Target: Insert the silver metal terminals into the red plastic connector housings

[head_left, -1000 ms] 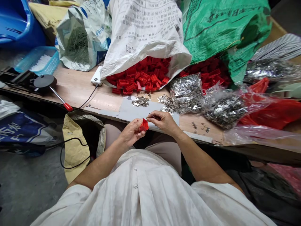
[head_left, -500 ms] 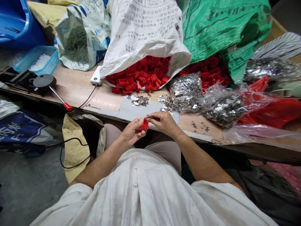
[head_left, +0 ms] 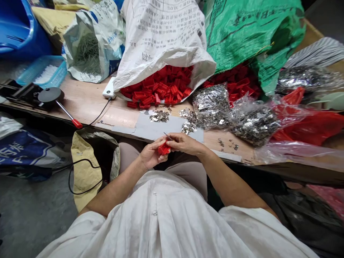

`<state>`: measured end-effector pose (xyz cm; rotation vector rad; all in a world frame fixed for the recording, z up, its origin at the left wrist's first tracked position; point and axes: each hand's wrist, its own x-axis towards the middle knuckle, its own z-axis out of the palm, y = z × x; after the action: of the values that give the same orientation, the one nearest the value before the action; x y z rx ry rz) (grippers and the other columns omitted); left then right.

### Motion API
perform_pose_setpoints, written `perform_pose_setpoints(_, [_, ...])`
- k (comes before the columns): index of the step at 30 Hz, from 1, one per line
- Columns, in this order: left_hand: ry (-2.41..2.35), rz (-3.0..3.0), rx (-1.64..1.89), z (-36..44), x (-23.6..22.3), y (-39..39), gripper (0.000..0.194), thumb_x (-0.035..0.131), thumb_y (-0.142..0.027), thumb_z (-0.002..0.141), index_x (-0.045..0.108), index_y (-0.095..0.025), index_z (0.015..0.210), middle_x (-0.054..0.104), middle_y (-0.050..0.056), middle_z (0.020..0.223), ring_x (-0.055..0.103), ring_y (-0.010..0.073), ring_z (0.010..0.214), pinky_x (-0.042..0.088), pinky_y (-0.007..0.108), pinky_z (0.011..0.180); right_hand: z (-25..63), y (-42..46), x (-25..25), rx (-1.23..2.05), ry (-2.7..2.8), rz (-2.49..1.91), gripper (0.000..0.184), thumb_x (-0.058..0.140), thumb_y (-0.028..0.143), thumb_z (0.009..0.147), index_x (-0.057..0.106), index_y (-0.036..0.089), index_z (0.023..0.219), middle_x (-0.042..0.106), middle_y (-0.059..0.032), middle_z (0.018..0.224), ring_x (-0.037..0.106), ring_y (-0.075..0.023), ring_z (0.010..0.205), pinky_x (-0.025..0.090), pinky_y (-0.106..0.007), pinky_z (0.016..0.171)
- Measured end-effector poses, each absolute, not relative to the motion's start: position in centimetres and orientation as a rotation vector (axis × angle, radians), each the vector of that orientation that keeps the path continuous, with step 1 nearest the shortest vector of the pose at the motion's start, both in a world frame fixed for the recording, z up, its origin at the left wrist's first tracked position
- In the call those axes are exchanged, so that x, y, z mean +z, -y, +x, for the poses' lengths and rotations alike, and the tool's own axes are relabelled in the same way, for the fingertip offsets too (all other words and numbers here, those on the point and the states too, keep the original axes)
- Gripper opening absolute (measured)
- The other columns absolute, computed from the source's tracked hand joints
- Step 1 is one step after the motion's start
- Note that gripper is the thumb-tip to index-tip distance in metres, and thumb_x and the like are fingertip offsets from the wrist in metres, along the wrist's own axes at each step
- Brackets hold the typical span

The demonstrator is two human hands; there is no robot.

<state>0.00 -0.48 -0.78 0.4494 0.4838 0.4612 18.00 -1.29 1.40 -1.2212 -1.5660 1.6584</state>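
Observation:
My left hand (head_left: 151,154) is closed around a small red plastic housing (head_left: 163,148), held over my lap at the table's front edge. Close against it, my right hand (head_left: 184,144) pinches a slim metal tool (head_left: 168,136) whose grey end sticks out up and to the left; its other end is hidden. The right fingertips touch or nearly touch the red housing. Just beyond the hands, small piles of shiny metal pieces (head_left: 159,116) lie around a grey mat (head_left: 146,125). More red housings (head_left: 161,89) spill from a white woven sack (head_left: 166,32).
Clear bags of metal parts (head_left: 212,105) lie to the right, by a green sack (head_left: 252,32) and a red plastic bag (head_left: 317,125). Leftward stand a lever device with a red handle (head_left: 77,123) and a blue basket (head_left: 57,73). An open yellow sack (head_left: 86,172) stands beside my left leg.
My right hand has come down and closer against the red housing, and the slim tool now points upward. The left hand has turned the housing slightly, and its fingers cover more of it.

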Motion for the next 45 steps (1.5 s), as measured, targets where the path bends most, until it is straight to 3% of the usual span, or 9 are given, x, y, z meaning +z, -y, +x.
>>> perform_pose_setpoints(4, [-0.598, 0.577, 0.414, 0.1, -0.8, 0.7, 0.036, 0.066, -0.037, 0.079, 0.048, -0.023, 0.107, 0.058, -0.001, 0.07, 0.052, 0.0084, 0.046, 0.035, 0.016, 0.041, 17.9, 1.8, 0.7, 1.685, 1.553, -1.132, 0.027, 0.062, 0.044, 0.081, 0.055, 0.019, 0.088, 0.056, 0.0013, 0.078, 0.052, -0.0115, 0.068, 0.045, -0.024, 0.063])
perform_pose_setpoints(8, [-0.682, 0.737, 0.42, 0.5, -0.8, 1.2, 0.042, 0.064, -0.051, 0.08, 0.046, -0.022, 0.105, 0.056, -0.002, 0.07, 0.048, 0.0054, 0.042, 0.025, 0.012, 0.034, 17.9, 2.2, -0.1, 1.552, 1.653, -1.148, 0.023, 0.059, 0.042, 0.085, 0.053, 0.02, 0.085, 0.052, 0.0017, 0.078, 0.05, -0.012, 0.071, 0.044, -0.024, 0.064])
perform_pose_setpoints(15, [-0.707, 0.743, 0.555, 1.2, -1.0, 1.8, 0.046, 0.066, -0.049, 0.079, 0.048, -0.022, 0.111, 0.051, -0.004, 0.07, 0.046, 0.0046, 0.046, 0.021, 0.011, 0.032, 17.3, 2.0, -1.0, 1.449, 1.659, -1.166, 0.022, 0.058, 0.04, 0.085, 0.053, 0.019, 0.082, 0.054, 0.0024, 0.074, 0.051, -0.012, 0.068, 0.042, -0.024, 0.064])
perform_pose_setpoints(19, [-0.682, 0.56, 0.627, 0.8, -0.3, 0.8, 0.043, 0.06, -0.044, 0.085, 0.048, -0.022, 0.121, 0.051, -0.004, 0.065, 0.041, 0.0046, 0.039, 0.025, 0.014, 0.034, 17.5, 2.3, -0.3, 1.103, 1.687, -1.387, 0.022, 0.051, 0.038, 0.091, 0.059, 0.02, 0.1, 0.062, -0.001, 0.088, 0.055, -0.0133, 0.076, 0.041, -0.025, 0.071])
perform_pose_setpoints(23, [-0.674, 0.399, 0.63, 0.5, 0.3, -0.2, 0.026, 0.041, -0.037, 0.095, 0.054, -0.016, 0.103, 0.051, -0.003, 0.06, 0.033, 0.0038, 0.03, 0.024, 0.016, 0.034, 17.7, 3.1, 0.7, 0.886, 1.834, -1.549, 0.031, 0.036, 0.035, 0.098, 0.063, 0.02, 0.095, 0.061, -0.0015, 0.074, 0.054, -0.0137, 0.067, 0.038, -0.026, 0.067])
perform_pose_setpoints(27, [-0.705, 0.313, 0.628, 0.8, 0.4, -0.1, 0.033, 0.03, -0.034, 0.098, 0.052, -0.014, 0.087, 0.052, -0.001, 0.059, 0.034, 0.0044, 0.029, 0.022, 0.018, 0.034, 17.1, 3.6, 1.2, 0.84, 1.993, -1.61, 0.027, 0.038, 0.031, 0.097, 0.059, 0.021, 0.084, 0.062, -0.0018, 0.073, 0.054, -0.0142, 0.066, 0.035, -0.026, 0.065])
perform_pose_setpoints(37, [-0.771, 0.335, 0.65, 1.2, 0.5, 0.6, 0.034, 0.031, -0.031, 0.097, 0.048, -0.013, 0.074, 0.052, 0.001, 0.058, 0.035, 0.004, 0.029, 0.021, 0.018, 0.033, 16.8, 3.1, 1.7, 0.964, 2.046, -1.718, 0.033, 0.034, 0.034, 0.098, 0.051, 0.021, 0.073, 0.06, -0.0008, 0.067, 0.052, -0.0138, 0.061, 0.032, -0.026, 0.063])
perform_pose_setpoints(45, [-0.777, 0.367, 0.635, 1.4, 0.1, 0.7, 0.026, 0.037, -0.034, 0.095, 0.044, -0.016, 0.077, 0.052, -0.001, 0.055, 0.034, 0.0051, 0.027, 0.02, 0.018, 0.033, 17.0, 2.7, 1.8, 1.097, 2.016, -1.671, 0.037, 0.033, 0.038, 0.097, 0.053, 0.02, 0.072, 0.056, 0.0009, 0.063, 0.047, -0.0124, 0.06, 0.031, -0.025, 0.061])
